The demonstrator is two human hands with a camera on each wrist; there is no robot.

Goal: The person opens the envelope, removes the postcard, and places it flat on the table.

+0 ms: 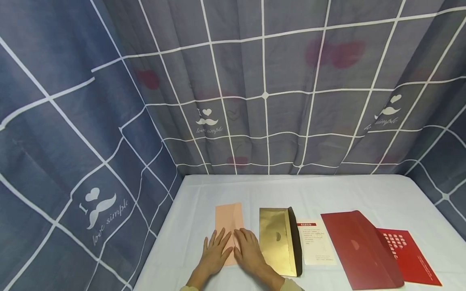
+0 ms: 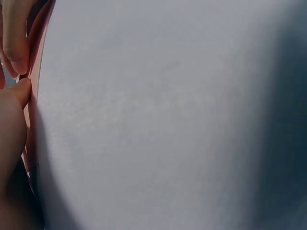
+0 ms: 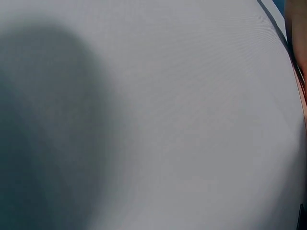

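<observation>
A folded peach-pink paper (image 1: 226,216) lies upright on the white tabletop in the head view, with a crease running down its right part. My left hand (image 1: 214,254) rests on its lower left, fingers spread and extended. The right hand (image 1: 250,251) lies over its lower right edge, fingertips on the folded strip. Both thumbs come close together near the crease. At the left border of the left wrist view, fingertips (image 2: 20,67) touch the paper's edge. Only a sliver of the paper and part of a hand (image 3: 298,38) show in the right wrist view.
Right of the hands lies a gold envelope (image 1: 273,242) with a dark flap. Beyond it are a cream printed card (image 1: 316,246), a dark red envelope (image 1: 353,246) and a bright red card (image 1: 415,258) partly under it. A grid-patterned curtain (image 1: 240,113) surrounds the table (image 1: 204,186).
</observation>
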